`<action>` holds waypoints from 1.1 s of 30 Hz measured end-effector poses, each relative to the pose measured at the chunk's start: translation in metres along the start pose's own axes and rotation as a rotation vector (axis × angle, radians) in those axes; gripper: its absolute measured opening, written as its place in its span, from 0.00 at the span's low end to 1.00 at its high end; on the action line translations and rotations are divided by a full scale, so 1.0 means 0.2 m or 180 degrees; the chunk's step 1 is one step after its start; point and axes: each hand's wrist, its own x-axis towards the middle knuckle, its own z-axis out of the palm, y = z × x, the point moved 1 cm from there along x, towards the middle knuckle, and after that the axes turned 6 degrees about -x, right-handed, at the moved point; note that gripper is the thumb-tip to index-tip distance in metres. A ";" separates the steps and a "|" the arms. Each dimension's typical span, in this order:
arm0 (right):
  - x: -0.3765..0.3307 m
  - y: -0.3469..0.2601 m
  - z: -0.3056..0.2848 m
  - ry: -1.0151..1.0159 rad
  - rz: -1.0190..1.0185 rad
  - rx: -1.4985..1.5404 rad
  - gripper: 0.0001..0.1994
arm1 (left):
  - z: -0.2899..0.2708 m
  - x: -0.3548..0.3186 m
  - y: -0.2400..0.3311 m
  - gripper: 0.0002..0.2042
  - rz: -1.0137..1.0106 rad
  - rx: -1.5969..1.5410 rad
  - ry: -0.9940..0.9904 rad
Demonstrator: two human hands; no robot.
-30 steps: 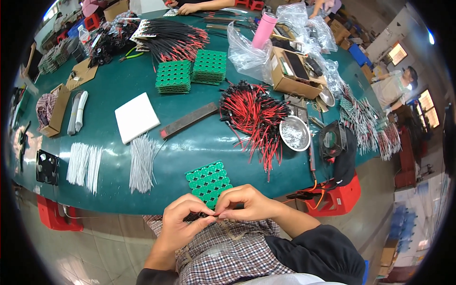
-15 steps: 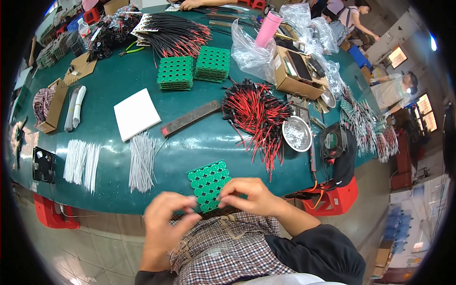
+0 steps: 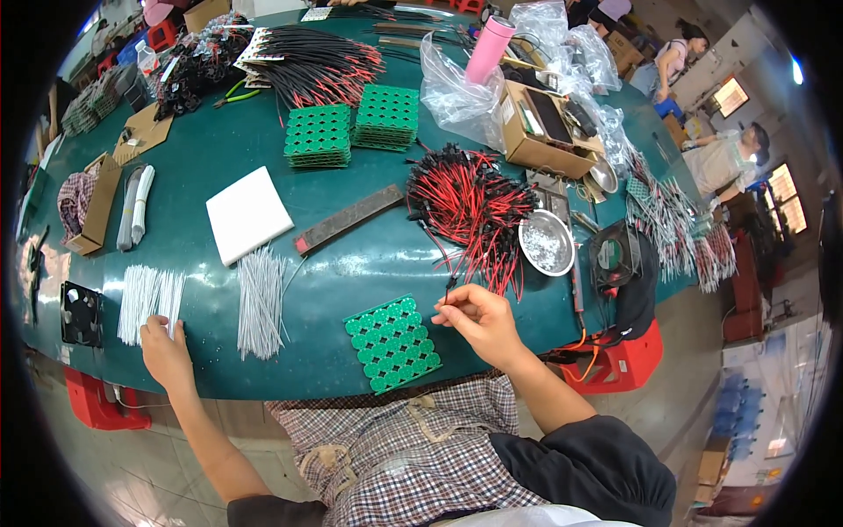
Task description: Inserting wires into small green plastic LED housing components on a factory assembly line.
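My left hand [image 3: 165, 348] is at the near ends of the right-hand bundle of white wires [image 3: 147, 294], fingertips and thumb curled around some ends. How many wires it grips cannot be seen. My right hand [image 3: 481, 323] pinches a thin red-and-black wire lead [image 3: 450, 286] with a small black connector, at the near side of a pile of such leads [image 3: 470, 206]. Between the hands, by the table's front edge, a green circuit board sheet [image 3: 392, 344] with rows of round pads lies flat, touched by neither hand.
A second white wire bundle [image 3: 261, 303], a white foam block [image 3: 249, 215] and a dark metal bar [image 3: 349, 220] lie mid-table. Behind are stacked green boards [image 3: 318, 132]. A metal bowl [image 3: 546, 242] of white bits, a soldering iron [image 3: 578, 294] and a small fan [image 3: 612, 255] stand right.
My left hand has moved from beside the board far left to the white wires. My right hand has left the board, moved up and right, and now holds a wire lead.
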 end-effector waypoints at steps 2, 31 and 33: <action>0.00 0.02 0.01 -0.0051 0.0097 -0.0159 0.04 | 0.01 0.02 -0.02 0.09 -0.0153 -0.0051 -0.0151; 0.05 -0.06 0.18 -0.0087 -0.0351 -0.0085 0.04 | -0.06 0.10 0.12 0.14 -0.0113 -0.0613 -0.0440; 0.05 -0.05 0.21 -0.0213 -0.0361 -0.0104 0.04 | -0.07 0.09 0.29 0.16 -0.0249 -0.1126 -0.0814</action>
